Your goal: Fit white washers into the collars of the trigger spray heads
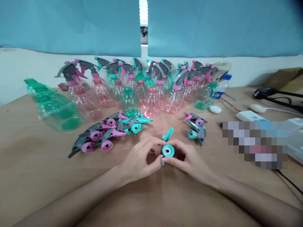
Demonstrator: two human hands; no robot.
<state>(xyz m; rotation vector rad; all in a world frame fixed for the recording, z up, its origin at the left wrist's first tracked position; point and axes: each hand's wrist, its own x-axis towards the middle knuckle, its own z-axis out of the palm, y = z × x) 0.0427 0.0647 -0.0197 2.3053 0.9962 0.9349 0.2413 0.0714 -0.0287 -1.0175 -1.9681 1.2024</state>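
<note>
Both hands hold one teal and grey trigger spray head point(168, 151) above the near part of the table, its round collar opening facing me. My left hand point(142, 156) grips it from the left, thumb and fingers closed on its side. From the right, my right hand point(187, 156) pinches the teal collar between thumb and forefinger. The body of the spray head is partly hidden behind the fingers. Left of my hands lies a pile of pink and grey spray heads point(107, 145) with teal ones point(136, 127) at its end. Two spray heads point(192, 134) lie to the right.
Behind stand several pink bottles point(151, 105) and green bottles point(131, 102), many fitted with spray heads. Green bottles point(56, 110) are at the left. A white cap point(215, 109), a blue-capped bottle point(223, 85), a power strip point(251, 116) and black-framed glasses point(281, 96) are at the right.
</note>
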